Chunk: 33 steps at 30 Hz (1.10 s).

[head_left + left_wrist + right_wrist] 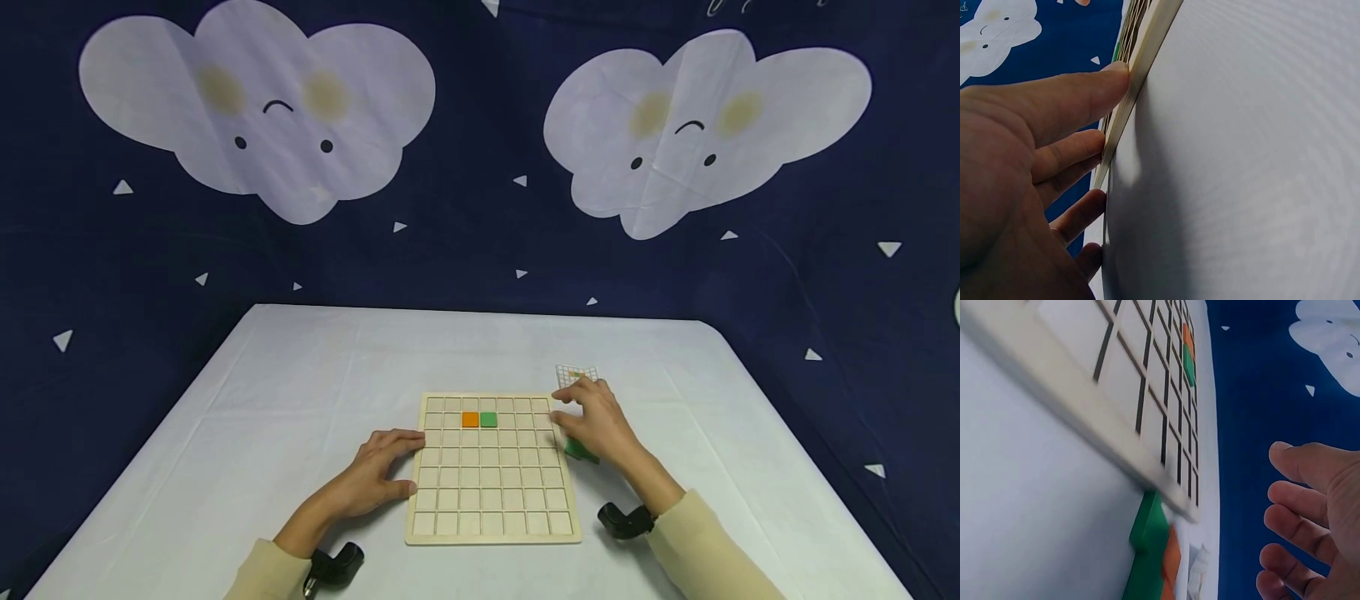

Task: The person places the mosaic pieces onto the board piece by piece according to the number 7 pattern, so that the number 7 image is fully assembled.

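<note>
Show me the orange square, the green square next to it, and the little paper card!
orange square (470,419): head view, its middle.
green square (488,419): head view, its middle.
paper card (574,374): head view, its upper part.

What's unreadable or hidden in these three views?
- Loose tiles beside the board: head view, right hand covers most of them; count unknown.
- Pattern card: head view, too small to read; right wrist view, cut off by the bottom edge.
- Board top: left wrist view, seen edge-on behind the left hand.
</note>
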Each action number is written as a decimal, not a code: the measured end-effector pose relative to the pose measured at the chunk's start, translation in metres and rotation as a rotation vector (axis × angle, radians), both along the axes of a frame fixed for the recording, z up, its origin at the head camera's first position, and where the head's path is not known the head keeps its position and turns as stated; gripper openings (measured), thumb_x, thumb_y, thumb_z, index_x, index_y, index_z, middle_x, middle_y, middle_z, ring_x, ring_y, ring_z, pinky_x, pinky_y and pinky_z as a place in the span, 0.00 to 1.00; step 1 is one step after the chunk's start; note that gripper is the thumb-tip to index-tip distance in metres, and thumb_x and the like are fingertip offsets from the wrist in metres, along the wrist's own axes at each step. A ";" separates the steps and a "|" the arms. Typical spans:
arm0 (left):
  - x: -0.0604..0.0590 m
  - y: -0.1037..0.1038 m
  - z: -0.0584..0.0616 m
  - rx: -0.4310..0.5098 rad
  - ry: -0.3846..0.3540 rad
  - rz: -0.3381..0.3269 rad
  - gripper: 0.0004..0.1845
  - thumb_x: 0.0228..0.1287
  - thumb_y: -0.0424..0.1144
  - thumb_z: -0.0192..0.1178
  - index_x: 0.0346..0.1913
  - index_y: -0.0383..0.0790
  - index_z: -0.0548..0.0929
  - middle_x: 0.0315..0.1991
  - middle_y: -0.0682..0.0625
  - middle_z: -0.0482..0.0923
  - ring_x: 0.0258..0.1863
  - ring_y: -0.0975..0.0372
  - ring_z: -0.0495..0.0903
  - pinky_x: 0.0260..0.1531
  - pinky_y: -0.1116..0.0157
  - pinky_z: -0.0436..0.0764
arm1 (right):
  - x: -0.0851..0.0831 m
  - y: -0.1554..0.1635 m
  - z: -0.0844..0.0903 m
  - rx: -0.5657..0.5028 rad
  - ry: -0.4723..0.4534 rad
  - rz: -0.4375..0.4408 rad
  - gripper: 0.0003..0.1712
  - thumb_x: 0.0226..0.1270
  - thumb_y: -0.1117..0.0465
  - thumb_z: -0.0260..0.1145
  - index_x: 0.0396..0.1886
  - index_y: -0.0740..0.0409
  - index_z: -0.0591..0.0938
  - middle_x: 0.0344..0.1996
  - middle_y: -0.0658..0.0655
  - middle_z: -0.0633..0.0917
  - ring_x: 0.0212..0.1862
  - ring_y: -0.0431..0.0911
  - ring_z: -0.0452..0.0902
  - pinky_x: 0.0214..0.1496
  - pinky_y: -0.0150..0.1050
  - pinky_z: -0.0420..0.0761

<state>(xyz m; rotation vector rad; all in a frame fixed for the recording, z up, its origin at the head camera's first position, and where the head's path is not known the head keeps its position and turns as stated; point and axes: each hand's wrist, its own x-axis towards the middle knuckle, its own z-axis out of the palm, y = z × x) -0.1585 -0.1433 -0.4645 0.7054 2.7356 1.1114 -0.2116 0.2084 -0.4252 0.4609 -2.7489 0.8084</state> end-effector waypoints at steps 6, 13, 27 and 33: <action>0.000 0.000 0.000 0.005 -0.006 0.000 0.31 0.54 0.39 0.67 0.62 0.38 0.72 0.65 0.47 0.66 0.64 0.50 0.59 0.61 0.42 0.56 | 0.003 0.014 -0.002 0.024 -0.012 -0.046 0.17 0.52 0.57 0.72 0.43 0.56 0.85 0.39 0.53 0.82 0.39 0.48 0.68 0.41 0.38 0.66; 0.000 -0.001 0.000 0.002 -0.004 -0.001 0.31 0.54 0.39 0.66 0.62 0.39 0.72 0.65 0.48 0.66 0.64 0.50 0.59 0.61 0.42 0.56 | 0.007 0.027 -0.005 0.019 -0.028 -0.079 0.18 0.54 0.56 0.70 0.44 0.57 0.84 0.39 0.53 0.81 0.40 0.47 0.68 0.40 0.38 0.69; -0.001 0.000 0.000 0.000 -0.001 -0.006 0.31 0.54 0.38 0.66 0.62 0.39 0.72 0.66 0.48 0.66 0.65 0.50 0.59 0.61 0.42 0.56 | 0.011 0.056 -0.015 0.034 -0.032 -0.149 0.18 0.55 0.56 0.70 0.44 0.59 0.84 0.38 0.56 0.82 0.42 0.50 0.71 0.43 0.42 0.69; -0.001 0.000 0.000 0.003 -0.004 -0.005 0.31 0.53 0.38 0.66 0.62 0.38 0.72 0.65 0.47 0.66 0.65 0.50 0.59 0.61 0.42 0.55 | 0.011 0.064 -0.022 0.053 -0.025 -0.165 0.17 0.53 0.58 0.71 0.43 0.60 0.85 0.37 0.57 0.82 0.40 0.49 0.70 0.41 0.41 0.68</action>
